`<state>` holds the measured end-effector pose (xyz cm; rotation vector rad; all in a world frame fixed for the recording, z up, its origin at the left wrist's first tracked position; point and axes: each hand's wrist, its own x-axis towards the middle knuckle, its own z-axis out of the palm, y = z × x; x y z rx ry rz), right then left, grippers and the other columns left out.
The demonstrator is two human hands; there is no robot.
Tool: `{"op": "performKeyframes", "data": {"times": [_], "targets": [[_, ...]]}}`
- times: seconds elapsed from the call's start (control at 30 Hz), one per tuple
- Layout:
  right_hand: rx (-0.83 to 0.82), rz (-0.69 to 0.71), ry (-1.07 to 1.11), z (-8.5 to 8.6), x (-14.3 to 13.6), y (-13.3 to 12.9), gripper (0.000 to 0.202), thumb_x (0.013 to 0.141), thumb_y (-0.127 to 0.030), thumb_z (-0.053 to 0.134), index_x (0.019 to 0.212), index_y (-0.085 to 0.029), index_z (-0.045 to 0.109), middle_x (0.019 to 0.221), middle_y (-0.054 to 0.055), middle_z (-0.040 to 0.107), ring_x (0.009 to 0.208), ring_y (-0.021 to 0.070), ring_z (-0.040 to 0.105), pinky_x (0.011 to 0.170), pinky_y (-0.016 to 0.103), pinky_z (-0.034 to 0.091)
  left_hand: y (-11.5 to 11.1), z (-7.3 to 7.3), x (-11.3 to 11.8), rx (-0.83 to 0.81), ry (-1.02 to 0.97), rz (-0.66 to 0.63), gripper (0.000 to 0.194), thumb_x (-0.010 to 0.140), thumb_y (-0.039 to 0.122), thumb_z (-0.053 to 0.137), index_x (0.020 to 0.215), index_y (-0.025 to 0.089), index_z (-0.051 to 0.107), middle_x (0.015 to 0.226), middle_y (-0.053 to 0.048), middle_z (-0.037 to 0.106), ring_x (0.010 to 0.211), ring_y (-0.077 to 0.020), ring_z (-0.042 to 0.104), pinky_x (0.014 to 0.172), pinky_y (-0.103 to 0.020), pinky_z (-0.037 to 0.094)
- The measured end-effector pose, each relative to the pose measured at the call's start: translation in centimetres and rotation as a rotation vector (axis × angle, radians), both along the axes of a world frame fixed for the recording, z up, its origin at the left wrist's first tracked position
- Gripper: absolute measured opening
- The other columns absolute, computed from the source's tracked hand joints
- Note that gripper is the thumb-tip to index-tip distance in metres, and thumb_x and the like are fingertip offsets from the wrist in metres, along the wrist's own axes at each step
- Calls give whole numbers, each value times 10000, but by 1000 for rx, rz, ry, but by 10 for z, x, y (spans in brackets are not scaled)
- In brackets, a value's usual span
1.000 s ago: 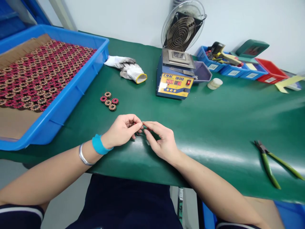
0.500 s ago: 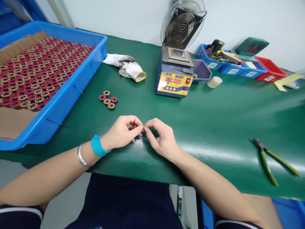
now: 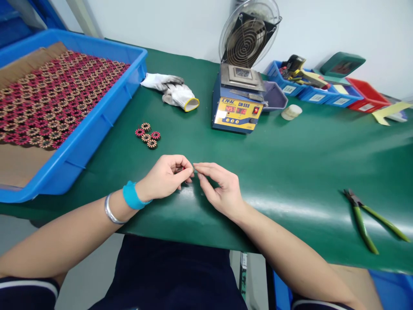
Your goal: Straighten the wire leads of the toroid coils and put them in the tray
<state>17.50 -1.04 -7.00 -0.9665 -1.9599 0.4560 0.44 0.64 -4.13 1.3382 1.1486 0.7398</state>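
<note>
The left hand (image 3: 170, 177) is holding a small red piece (image 3: 183, 168), mostly hidden in its curled fingers, just left of where the right hand (image 3: 223, 186) is hovering, its own grip impossible to tell.

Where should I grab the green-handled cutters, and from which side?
Probably best by the green handles, right hand coming from the near side: the cutters lie flat on the green tabletop, metal head pointing to the far side, handles splayed apart toward the near right.
</note>
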Motion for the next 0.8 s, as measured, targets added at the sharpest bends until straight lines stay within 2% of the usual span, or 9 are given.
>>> {"op": "performKeyframes", "data": {"times": [0.17,0.33,0.6,0.8], "targets": [[-9,-43,4,0,1,0,151,871,-164,571,966,-173,688,941,88,753,818,177,719,730,314,588,0,0,0,-12,9,-6,107,753,219,595,701,126,589,575,-3,609,445,-60,505,418,-155,437],[-64,9,1,4,1,-3,126,875,-163,566,887,-191,688,853,51,753,781,158,711,733,291,570,1,0,-2,-9,7,12,113,748,228,606,690,131,590,572,-4,611,449,-67,515,421,-162,440],[196,-50,-109,2,5,3,113,872,-133,566,897,-191,660,852,55,747,761,163,701,658,287,523,0,3,0,-34,8,-8,106,748,214,597,683,129,596,566,-9,622,440,-63,508,414,-157,442],[157,-26,-134,0,5,2,145,887,-167,557,942,-205,686,878,56,745,781,166,696,679,296,522,0,4,0,-31,11,-20,100,735,213,598,673,135,591,555,-6,616,440,-68,510,410,-161,441]]}}
